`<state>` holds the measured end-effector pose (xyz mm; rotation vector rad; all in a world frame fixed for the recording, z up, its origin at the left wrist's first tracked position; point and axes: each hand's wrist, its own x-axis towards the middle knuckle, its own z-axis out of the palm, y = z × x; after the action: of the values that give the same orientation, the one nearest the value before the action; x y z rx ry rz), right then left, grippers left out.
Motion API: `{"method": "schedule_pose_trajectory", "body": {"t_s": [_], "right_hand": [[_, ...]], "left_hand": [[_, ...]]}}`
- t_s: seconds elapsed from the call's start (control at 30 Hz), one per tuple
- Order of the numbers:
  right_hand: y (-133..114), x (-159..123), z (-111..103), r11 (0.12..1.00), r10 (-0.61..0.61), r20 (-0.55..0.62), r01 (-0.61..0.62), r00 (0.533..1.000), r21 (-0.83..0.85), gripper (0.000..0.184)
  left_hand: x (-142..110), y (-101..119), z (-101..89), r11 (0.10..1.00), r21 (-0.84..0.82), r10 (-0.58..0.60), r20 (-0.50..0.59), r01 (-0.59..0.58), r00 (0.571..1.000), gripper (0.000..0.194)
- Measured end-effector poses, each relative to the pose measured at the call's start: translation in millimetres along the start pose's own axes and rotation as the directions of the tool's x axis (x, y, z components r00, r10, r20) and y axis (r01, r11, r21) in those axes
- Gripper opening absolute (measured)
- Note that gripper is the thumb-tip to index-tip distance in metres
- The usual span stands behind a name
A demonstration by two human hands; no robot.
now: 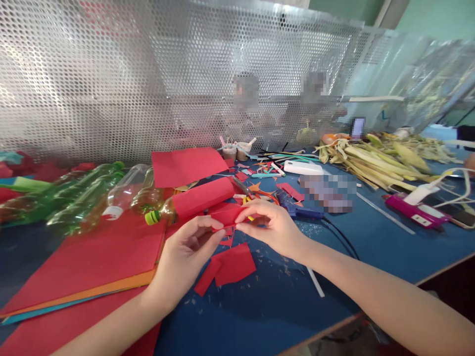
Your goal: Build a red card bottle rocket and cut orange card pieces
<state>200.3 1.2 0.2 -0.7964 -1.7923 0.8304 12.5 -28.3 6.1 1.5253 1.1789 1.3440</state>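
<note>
Between my two hands is a small piece of red paper (227, 216), held above the table. My left hand (187, 247) pinches its left end between thumb and fingers. At the other end, the thumb and fingertips of my right hand (272, 225) are closed on the paper. Cut red paper pieces (235, 264) lie on the blue table (237, 326) below. Just behind my hands rests a bottle wrapped in red paper (204, 198), its green cap (151, 217) pointing left. A blue glue gun (302, 211) with a black cord lies beyond my right hand.
Several clear and green plastic bottles (87, 198) lie at the left, by stacked coloured paper (111, 257). Dried husks (386, 158) and a magenta power strip (417, 210) with cables are at the right. A perforated metal screen (208, 64) stands behind; people are beyond it.
</note>
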Motion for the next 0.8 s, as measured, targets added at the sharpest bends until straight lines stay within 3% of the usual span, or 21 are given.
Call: {"method": "schedule_pose_trajectory", "body": {"t_s": [0.23, 0.57, 0.8], "right_hand": [[0.2, -1.8, -0.1, 1.0, 0.018, 0.03, -0.017, 0.999, -0.019, 0.006], [0.3, -4.6, 2.0, 0.999, 0.031, -0.008, -0.031, 0.999, -0.02, 0.006], [0.8, -3.9, 3.3, 0.995, 0.083, -0.016, -0.082, 0.996, 0.047, 0.011]], "left_hand": [[0.5, -0.6, -0.9, 1.0, -0.003, -0.023, 0.021, 0.023, 1.0, 0.008], [-1.1, 0.2, 2.1, 0.997, -0.028, -0.075, -0.034, 0.074, 0.997, 0.014], [-0.8, 1.2, 1.8, 0.992, -0.037, -0.122, -0.031, 0.121, 0.992, 0.015]]}}
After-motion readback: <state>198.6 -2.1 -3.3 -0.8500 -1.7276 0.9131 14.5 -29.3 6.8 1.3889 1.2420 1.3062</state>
